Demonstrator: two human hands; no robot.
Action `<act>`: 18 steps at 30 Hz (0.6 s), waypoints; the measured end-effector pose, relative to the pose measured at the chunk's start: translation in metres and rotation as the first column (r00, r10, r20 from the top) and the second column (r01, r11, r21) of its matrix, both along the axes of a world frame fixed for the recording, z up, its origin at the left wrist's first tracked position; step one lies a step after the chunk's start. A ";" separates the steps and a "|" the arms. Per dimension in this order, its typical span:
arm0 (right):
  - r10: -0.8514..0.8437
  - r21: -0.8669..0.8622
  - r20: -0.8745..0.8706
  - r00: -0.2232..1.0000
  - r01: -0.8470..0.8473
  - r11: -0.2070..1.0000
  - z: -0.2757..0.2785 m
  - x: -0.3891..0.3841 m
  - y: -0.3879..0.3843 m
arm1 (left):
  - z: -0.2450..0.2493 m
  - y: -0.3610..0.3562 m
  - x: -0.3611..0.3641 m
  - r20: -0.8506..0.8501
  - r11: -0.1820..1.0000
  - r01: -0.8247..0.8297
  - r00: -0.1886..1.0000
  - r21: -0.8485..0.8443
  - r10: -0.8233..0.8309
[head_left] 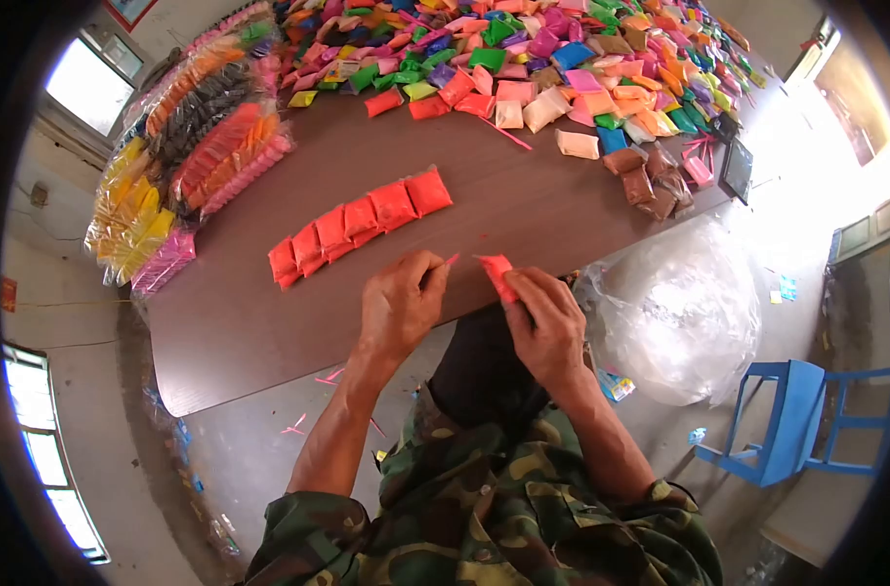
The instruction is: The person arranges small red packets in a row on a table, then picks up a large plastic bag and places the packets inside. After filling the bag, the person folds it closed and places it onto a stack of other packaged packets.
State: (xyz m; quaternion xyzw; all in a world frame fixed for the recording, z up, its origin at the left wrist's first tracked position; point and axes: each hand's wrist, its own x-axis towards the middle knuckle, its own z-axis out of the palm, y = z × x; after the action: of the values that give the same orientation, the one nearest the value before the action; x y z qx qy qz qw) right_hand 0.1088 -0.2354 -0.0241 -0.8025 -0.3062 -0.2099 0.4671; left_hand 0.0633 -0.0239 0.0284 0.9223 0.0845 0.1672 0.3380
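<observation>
My right hand (547,327) grips a small red packet (496,276) between thumb and fingers, over the near edge of the table. Beside it, my left hand (398,301) is closed in a pinch, and a thin red strip (454,259) pokes out from its fingertips. A small gap separates the strip from the packet. Just beyond my left hand, several red packets (391,205) lie overlapped in a slanting row on the brown table (240,337).
A large pile of colourful packets (494,59) covers the far side. Bagged packet stacks (210,156) stand at left. Brown packets (650,186) and a dark phone-like slab (737,170) lie at right. Below are a clear plastic bag (669,313) and a blue stool (782,420).
</observation>
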 end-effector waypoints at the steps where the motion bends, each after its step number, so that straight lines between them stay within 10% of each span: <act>1: -0.028 0.083 -0.067 0.997 0.034 0.996 0.000 0.001 -0.003 | -0.003 0.001 0.002 0.000 1.000 -0.016 1.000 -0.010 0.016; 6: 0.181 0.565 -0.725 0.664 0.424 0.708 0.005 0.007 -0.030 | -0.021 0.003 0.027 0.099 0.973 -0.056 0.994 0.223 0.035; 11: 0.369 0.679 -0.734 0.571 0.617 0.398 0.023 0.009 -0.062 | -0.040 -0.051 0.055 0.100 0.954 0.060 0.991 0.294 -0.093; 15: 0.345 0.738 -0.674 0.653 0.602 0.305 0.037 0.005 -0.095 | -0.028 -0.127 0.037 0.186 0.856 0.448 0.847 0.257 -0.499; 18: 0.308 0.743 -0.669 0.677 0.595 0.307 0.033 0.002 -0.128 | -0.016 -0.104 0.023 0.152 0.948 0.315 0.936 0.036 -0.317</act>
State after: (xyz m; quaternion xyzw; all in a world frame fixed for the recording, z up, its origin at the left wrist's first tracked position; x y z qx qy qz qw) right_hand 0.1109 -0.3633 0.0094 -0.4104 0.1677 -0.0614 0.8942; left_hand 0.0860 -0.1276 0.0119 0.9099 -0.0923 0.1827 0.3607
